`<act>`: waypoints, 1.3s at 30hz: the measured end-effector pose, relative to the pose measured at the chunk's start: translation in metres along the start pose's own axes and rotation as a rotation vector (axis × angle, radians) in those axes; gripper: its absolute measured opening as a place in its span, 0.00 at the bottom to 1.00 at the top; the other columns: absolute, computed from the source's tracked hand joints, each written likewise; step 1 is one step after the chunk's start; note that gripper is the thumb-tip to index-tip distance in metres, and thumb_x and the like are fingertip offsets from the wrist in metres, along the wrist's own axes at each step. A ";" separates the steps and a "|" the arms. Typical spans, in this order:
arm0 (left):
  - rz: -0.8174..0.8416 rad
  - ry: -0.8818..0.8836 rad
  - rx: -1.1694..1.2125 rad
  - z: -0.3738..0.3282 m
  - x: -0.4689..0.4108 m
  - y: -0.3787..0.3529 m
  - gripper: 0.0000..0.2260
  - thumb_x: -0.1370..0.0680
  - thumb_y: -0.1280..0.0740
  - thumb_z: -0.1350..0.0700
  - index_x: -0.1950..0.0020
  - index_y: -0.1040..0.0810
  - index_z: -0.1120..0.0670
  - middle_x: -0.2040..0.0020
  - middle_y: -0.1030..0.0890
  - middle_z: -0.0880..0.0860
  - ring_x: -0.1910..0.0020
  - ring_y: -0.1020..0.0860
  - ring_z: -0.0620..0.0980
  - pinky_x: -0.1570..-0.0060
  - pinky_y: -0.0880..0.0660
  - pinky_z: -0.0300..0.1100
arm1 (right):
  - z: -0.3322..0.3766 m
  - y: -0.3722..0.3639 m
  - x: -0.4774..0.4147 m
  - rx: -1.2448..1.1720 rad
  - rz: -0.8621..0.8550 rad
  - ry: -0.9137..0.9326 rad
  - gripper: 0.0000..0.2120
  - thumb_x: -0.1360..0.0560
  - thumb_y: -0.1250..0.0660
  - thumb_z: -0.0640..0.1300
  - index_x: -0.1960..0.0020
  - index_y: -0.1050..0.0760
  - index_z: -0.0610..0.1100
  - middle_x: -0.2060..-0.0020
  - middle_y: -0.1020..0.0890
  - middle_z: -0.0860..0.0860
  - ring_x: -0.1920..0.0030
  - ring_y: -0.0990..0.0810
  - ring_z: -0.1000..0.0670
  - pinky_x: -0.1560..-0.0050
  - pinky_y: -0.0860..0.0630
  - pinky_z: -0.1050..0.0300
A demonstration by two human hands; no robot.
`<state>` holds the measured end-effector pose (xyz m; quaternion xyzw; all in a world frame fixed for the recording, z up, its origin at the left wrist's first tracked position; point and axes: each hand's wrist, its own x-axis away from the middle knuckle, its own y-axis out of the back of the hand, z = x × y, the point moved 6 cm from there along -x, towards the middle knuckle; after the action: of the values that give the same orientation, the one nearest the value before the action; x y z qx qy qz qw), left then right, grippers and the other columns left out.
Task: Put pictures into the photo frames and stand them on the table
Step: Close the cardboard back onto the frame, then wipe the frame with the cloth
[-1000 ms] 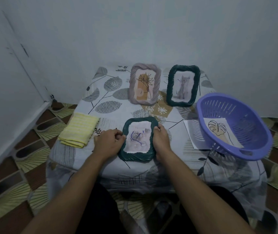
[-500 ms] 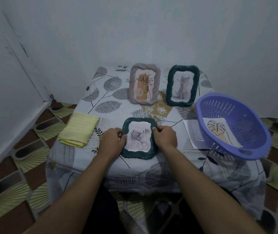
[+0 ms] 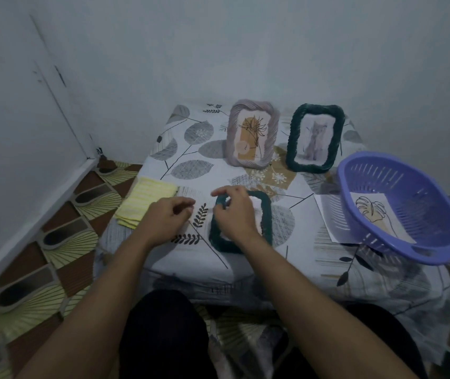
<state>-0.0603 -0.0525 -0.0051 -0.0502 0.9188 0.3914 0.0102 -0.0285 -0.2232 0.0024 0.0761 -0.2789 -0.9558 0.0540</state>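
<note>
A dark green woven photo frame [image 3: 267, 214] lies flat near the table's front edge, with a pale picture inside that is mostly hidden by my right hand [image 3: 236, 214]. That hand reaches across the frame and pinches its upper left corner. My left hand [image 3: 167, 218] hovers just left of the frame with its fingers curled, and nothing shows in it. At the back stand a grey-lilac frame [image 3: 232, 127] with a plant drawing and a second dark green frame [image 3: 290, 144] with a cat picture.
A purple plastic basket [image 3: 420, 214] sits tilted at the table's right edge, with a leaf drawing [image 3: 373, 214] inside and a white sheet [image 3: 325, 212] under it. A folded yellow cloth [image 3: 145, 199] lies at the left edge. Walls stand close behind and to the left.
My left hand has let go of the flat frame and moved off to the left. My right hand has crossed from the frame's right side to its upper left corner.
</note>
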 end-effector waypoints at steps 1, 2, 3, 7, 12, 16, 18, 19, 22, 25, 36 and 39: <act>-0.089 0.019 0.013 0.007 0.004 0.012 0.11 0.20 0.32 0.54 0.40 0.17 0.51 0.47 0.16 0.49 0.51 0.20 0.45 0.48 0.27 0.38 | 0.011 -0.012 0.002 -0.021 0.046 0.034 0.14 0.26 0.35 0.34 0.47 0.20 0.50 0.45 0.27 0.51 0.55 0.24 0.53 0.49 0.27 0.56; -0.185 0.043 0.034 0.015 0.008 0.023 0.09 0.21 0.32 0.55 0.42 0.16 0.51 0.50 0.15 0.49 0.54 0.20 0.45 0.52 0.26 0.40 | 0.021 -0.023 0.004 -0.037 0.082 0.061 0.14 0.26 0.36 0.34 0.48 0.20 0.49 0.44 0.26 0.50 0.58 0.24 0.55 0.50 0.28 0.58; -0.282 0.082 0.057 0.026 0.013 0.032 0.09 0.21 0.33 0.55 0.44 0.16 0.50 0.52 0.16 0.50 0.56 0.20 0.46 0.54 0.25 0.41 | 0.028 -0.035 0.006 -0.052 0.115 0.077 0.14 0.27 0.37 0.34 0.48 0.19 0.49 0.44 0.24 0.50 0.58 0.23 0.55 0.50 0.29 0.58; -0.536 0.336 0.025 0.068 0.039 0.054 0.21 0.28 0.42 0.51 0.39 0.21 0.56 0.43 0.21 0.60 0.43 0.24 0.61 0.42 0.26 0.56 | 0.044 -0.079 0.012 -0.043 0.281 0.091 0.14 0.26 0.38 0.34 0.46 0.18 0.46 0.45 0.23 0.46 0.52 0.22 0.49 0.47 0.29 0.59; -0.445 0.562 -0.113 0.100 0.051 0.049 0.20 0.22 0.42 0.51 0.33 0.25 0.56 0.35 0.26 0.63 0.35 0.31 0.65 0.37 0.34 0.61 | 0.044 -0.124 0.010 0.096 0.404 0.133 0.16 0.21 0.34 0.44 0.35 0.22 0.45 0.40 0.22 0.42 0.40 0.24 0.43 0.40 0.30 0.55; -0.489 0.537 -0.100 0.097 0.050 0.053 0.16 0.21 0.38 0.51 0.36 0.22 0.52 0.37 0.24 0.60 0.35 0.32 0.62 0.37 0.37 0.60 | 0.042 -0.134 0.003 0.210 0.371 0.144 0.16 0.23 0.31 0.50 0.37 0.21 0.48 0.43 0.22 0.45 0.42 0.23 0.43 0.42 0.27 0.52; -0.521 0.478 -0.096 0.094 0.049 0.057 0.13 0.21 0.36 0.47 0.41 0.20 0.51 0.39 0.23 0.58 0.36 0.31 0.61 0.38 0.37 0.60 | 0.044 -0.130 0.000 0.266 0.311 0.164 0.12 0.23 0.31 0.51 0.42 0.18 0.51 0.45 0.20 0.48 0.43 0.22 0.44 0.44 0.25 0.51; -0.521 0.434 -0.083 0.093 0.048 0.059 0.14 0.22 0.36 0.44 0.44 0.19 0.50 0.42 0.21 0.57 0.38 0.29 0.61 0.38 0.34 0.60 | 0.045 -0.127 -0.001 0.292 0.280 0.171 0.09 0.23 0.31 0.51 0.45 0.17 0.51 0.46 0.19 0.49 0.44 0.21 0.44 0.44 0.25 0.51; -0.527 0.311 0.037 0.091 0.043 0.062 0.19 0.25 0.38 0.33 0.52 0.20 0.46 0.50 0.19 0.52 0.45 0.23 0.58 0.44 0.26 0.61 | 0.046 -0.120 -0.004 0.294 0.223 0.156 0.08 0.24 0.33 0.49 0.51 0.16 0.50 0.52 0.15 0.51 0.48 0.19 0.45 0.47 0.23 0.50; -0.553 0.216 0.157 0.072 0.041 0.065 0.14 0.24 0.34 0.36 0.56 0.22 0.46 0.52 0.19 0.49 0.48 0.22 0.54 0.47 0.24 0.56 | 0.042 -0.103 -0.009 0.014 0.113 0.062 0.08 0.21 0.36 0.46 0.52 0.19 0.44 0.54 0.15 0.48 0.51 0.19 0.45 0.50 0.24 0.53; -0.466 0.111 0.205 0.031 0.029 0.057 0.12 0.25 0.33 0.61 0.43 0.24 0.51 0.64 0.27 0.48 0.65 0.26 0.50 0.58 0.27 0.47 | 0.062 0.011 -0.028 -0.485 -0.184 -0.041 0.09 0.15 0.44 0.48 0.47 0.28 0.45 0.58 0.24 0.55 0.58 0.26 0.55 0.56 0.29 0.60; -0.418 0.214 0.095 0.028 0.024 0.051 0.14 0.26 0.38 0.50 0.43 0.20 0.48 0.50 0.22 0.54 0.48 0.23 0.56 0.44 0.26 0.55 | 0.071 0.027 -0.030 -0.511 -0.127 -0.011 0.09 0.16 0.43 0.47 0.46 0.27 0.44 0.59 0.27 0.57 0.59 0.27 0.58 0.57 0.30 0.65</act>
<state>-0.0901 0.0002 0.0106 -0.2799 0.9016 0.3297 -0.0039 -0.0101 -0.2047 0.0798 0.0719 -0.0233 -0.9971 0.0099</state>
